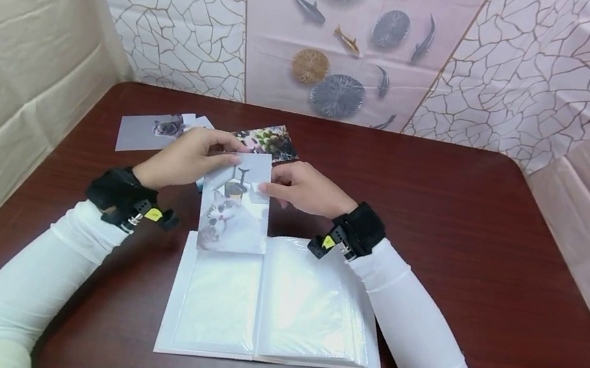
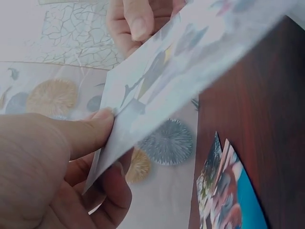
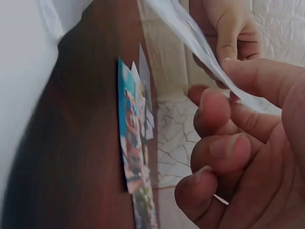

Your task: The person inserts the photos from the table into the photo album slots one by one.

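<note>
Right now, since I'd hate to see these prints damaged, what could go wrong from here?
The cat photo might bend, as the left hand and right hand pinch it only towards its upper end. Its lower edge, overlapping the open album in the head view, could catch there and crease. The hands might also nudge the colourful photo lying close beyond them.
</note>
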The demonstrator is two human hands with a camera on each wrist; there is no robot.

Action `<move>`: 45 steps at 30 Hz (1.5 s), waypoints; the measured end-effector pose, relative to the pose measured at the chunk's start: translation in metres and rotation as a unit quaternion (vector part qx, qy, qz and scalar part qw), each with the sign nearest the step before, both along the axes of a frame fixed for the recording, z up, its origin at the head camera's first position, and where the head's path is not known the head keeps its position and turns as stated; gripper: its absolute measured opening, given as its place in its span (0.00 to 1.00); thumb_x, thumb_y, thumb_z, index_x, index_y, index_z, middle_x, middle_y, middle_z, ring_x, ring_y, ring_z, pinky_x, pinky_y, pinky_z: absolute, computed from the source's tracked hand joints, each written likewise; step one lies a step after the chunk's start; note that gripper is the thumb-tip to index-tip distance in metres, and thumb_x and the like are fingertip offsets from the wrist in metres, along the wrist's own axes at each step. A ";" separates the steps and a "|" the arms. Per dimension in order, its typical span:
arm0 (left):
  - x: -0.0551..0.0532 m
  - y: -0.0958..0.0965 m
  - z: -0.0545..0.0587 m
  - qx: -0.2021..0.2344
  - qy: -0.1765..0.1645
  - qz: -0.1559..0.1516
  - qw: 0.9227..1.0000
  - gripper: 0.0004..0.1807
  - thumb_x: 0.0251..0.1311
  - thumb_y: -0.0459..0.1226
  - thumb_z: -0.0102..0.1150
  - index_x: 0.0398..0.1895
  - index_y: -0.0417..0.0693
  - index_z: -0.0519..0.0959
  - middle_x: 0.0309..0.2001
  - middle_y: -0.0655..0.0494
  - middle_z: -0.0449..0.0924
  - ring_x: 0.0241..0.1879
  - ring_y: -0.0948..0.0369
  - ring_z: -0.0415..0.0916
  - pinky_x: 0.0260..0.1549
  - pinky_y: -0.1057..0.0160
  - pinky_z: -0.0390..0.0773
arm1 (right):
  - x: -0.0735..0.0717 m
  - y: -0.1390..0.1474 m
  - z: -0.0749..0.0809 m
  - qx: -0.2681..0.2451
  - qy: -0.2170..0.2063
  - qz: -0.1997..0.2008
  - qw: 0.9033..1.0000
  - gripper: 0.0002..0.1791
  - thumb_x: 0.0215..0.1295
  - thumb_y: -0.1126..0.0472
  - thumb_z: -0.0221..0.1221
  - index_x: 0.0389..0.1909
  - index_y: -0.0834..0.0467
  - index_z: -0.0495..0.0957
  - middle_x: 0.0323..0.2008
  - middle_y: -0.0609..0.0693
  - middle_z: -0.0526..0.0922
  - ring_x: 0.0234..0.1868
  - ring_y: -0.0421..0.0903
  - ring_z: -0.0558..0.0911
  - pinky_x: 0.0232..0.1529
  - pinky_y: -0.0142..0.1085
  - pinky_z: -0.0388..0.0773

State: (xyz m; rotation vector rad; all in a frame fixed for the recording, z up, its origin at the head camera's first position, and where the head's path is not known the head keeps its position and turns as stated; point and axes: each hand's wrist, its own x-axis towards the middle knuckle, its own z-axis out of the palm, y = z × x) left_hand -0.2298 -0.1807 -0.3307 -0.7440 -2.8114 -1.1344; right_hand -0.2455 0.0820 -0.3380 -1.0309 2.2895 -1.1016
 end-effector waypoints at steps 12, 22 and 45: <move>0.002 -0.008 -0.007 0.037 -0.042 0.007 0.998 0.17 0.77 0.43 0.50 0.61 0.47 0.75 0.49 0.47 0.81 0.39 0.53 0.78 0.36 0.62 0.78 | -0.002 0.008 -0.005 -0.018 -0.031 -0.057 0.998 0.11 0.76 0.59 0.56 0.33 0.60 0.78 0.19 0.53 0.74 0.21 0.49 0.69 0.24 0.35 0.62; 0.011 -0.028 -0.029 -0.055 -0.136 -0.066 0.987 0.11 0.73 0.42 0.57 0.49 0.44 0.80 0.37 0.48 0.83 0.33 0.56 0.81 0.37 0.59 0.79 | -0.007 0.021 -0.001 -0.005 -0.001 -0.084 0.996 0.11 0.77 0.57 0.55 0.35 0.60 0.78 0.20 0.53 0.74 0.23 0.48 0.70 0.26 0.36 0.64; 0.038 -0.011 -0.040 -0.132 -0.163 -0.182 0.961 0.10 0.69 0.46 0.62 0.31 0.55 0.78 0.23 0.62 0.64 0.25 0.63 0.65 0.28 0.67 0.67 | -0.009 0.025 -0.004 0.000 0.000 -0.090 0.996 0.10 0.77 0.59 0.55 0.38 0.60 0.79 0.20 0.53 0.74 0.26 0.58 0.75 0.27 0.35 0.67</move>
